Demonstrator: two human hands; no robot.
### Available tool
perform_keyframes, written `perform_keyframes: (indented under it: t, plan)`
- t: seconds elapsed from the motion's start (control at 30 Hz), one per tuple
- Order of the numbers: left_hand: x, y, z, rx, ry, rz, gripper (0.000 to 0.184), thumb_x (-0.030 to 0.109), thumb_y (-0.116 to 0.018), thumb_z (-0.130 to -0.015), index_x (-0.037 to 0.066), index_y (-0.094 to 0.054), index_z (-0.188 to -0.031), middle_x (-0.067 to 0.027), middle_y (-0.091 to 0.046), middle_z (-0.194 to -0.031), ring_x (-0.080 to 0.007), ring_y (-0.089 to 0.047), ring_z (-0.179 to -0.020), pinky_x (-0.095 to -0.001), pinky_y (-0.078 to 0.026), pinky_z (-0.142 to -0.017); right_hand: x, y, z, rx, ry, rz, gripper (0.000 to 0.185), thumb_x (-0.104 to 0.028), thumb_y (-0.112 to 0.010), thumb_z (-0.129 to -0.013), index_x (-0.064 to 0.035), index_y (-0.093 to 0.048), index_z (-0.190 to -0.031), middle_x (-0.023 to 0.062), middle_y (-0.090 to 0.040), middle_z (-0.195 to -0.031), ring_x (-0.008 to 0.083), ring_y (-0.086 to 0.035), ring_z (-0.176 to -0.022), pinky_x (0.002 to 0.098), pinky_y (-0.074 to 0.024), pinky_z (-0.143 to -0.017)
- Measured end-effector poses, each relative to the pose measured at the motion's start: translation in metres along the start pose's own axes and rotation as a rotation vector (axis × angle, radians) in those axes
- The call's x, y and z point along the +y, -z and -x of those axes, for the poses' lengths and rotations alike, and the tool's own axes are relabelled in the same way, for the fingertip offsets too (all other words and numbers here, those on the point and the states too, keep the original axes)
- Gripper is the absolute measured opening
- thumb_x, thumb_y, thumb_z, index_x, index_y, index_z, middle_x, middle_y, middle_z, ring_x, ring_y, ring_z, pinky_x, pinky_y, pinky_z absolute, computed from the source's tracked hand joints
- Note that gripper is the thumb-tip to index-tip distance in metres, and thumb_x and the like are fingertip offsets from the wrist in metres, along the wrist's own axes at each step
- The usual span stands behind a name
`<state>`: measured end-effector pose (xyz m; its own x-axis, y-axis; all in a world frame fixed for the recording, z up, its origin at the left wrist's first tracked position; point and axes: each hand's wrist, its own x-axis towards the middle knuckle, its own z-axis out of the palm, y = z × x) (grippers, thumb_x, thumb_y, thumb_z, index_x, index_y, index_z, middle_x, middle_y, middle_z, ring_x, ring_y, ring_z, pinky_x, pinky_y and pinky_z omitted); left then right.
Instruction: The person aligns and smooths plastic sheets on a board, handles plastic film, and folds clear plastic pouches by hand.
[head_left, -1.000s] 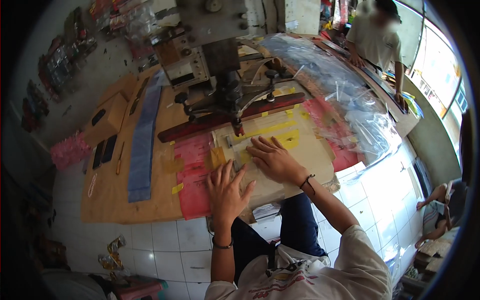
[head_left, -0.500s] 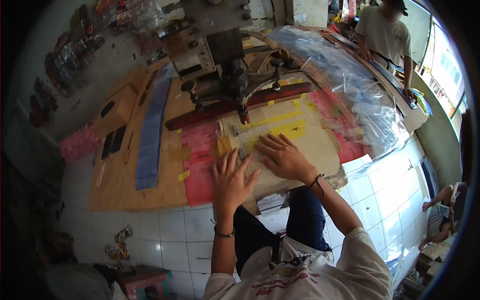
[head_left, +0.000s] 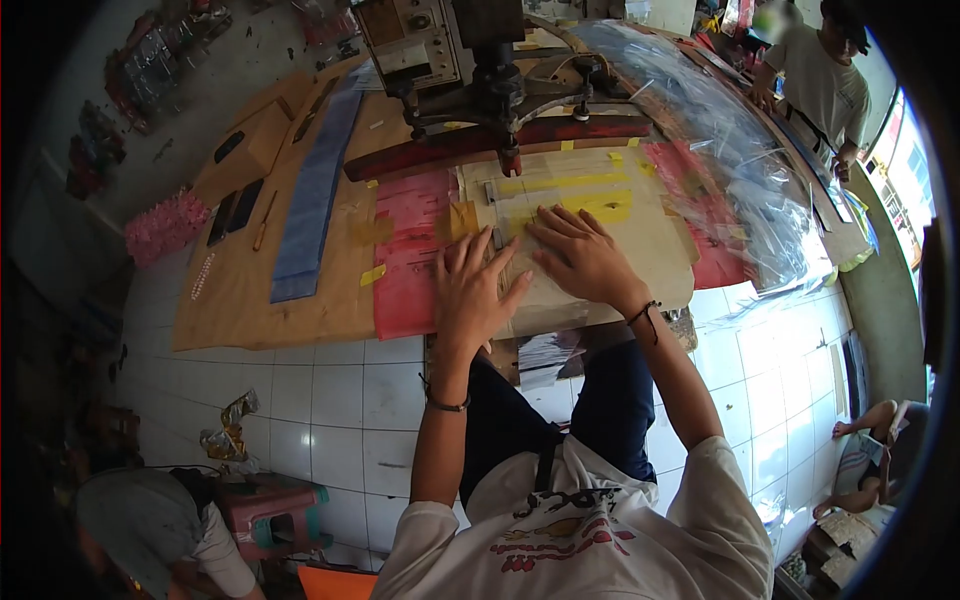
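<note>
My left hand [head_left: 476, 290] lies with fingers spread at the edge between the red sheet [head_left: 405, 270] and the pale board [head_left: 600, 275]. Flat on that board, my right hand [head_left: 588, 262] rests with its fingers a little apart, below the yellow strips [head_left: 600, 205]. Neither hand is wrapped round anything. Just beyond my fingers, the red-tipped head of a machine [head_left: 511, 160] hangs over the board, in front of a dark red curved bar [head_left: 420, 150]. A piece of amber tape [head_left: 463, 220] sits above my left hand.
A long blue strip [head_left: 318, 190], dark phone-like objects [head_left: 246, 205] and a wooden-handled tool [head_left: 264, 222] lie on the left of the table. Clear plastic sheeting [head_left: 730, 150] covers the right. One person [head_left: 820, 85] stands back right; others are at lower left [head_left: 160, 530] and lower right [head_left: 880, 450].
The camera view has tilted down, so the table sits higher in the picture. A bending person and an orange object have come into view at the bottom left. My hands remain on the work.
</note>
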<state>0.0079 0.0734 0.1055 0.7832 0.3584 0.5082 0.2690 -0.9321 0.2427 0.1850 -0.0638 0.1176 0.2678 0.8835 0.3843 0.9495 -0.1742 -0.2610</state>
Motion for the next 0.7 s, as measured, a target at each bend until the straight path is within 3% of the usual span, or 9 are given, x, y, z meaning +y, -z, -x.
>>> perform_keyframes:
  t: [0.5, 0.7]
  plan:
    - [0.0010, -0.0010, -0.0014, -0.008, 0.014, -0.029, 0.052, 0.047, -0.065, -0.097, 0.021, -0.067, -0.142, -0.0114, -0.054, -0.153, -0.0302, -0.045, -0.142, -0.0524, -0.029, -0.119, -0.0006, -0.0026, 0.0010, 0.015, 0.001, 0.018, 0.050, -0.039, -0.051, -0.106, -0.0141, -0.058, -0.149, 0.0184, -0.048, -0.159, 0.0383, -0.040, -0.150, 0.0557, -0.0252, -0.126]
    - [0.0009, -0.0010, -0.0012, -0.020, 0.017, -0.040, 0.052, 0.046, -0.065, -0.097, 0.022, -0.066, -0.143, -0.0110, -0.053, -0.154, -0.0304, -0.045, -0.143, -0.0530, -0.029, -0.120, -0.0027, -0.0010, 0.0013, -0.014, -0.016, 0.036, 0.051, -0.040, -0.050, -0.107, -0.0142, -0.056, -0.151, 0.0178, -0.045, -0.162, 0.0387, -0.035, -0.153, 0.0526, -0.0228, -0.127]
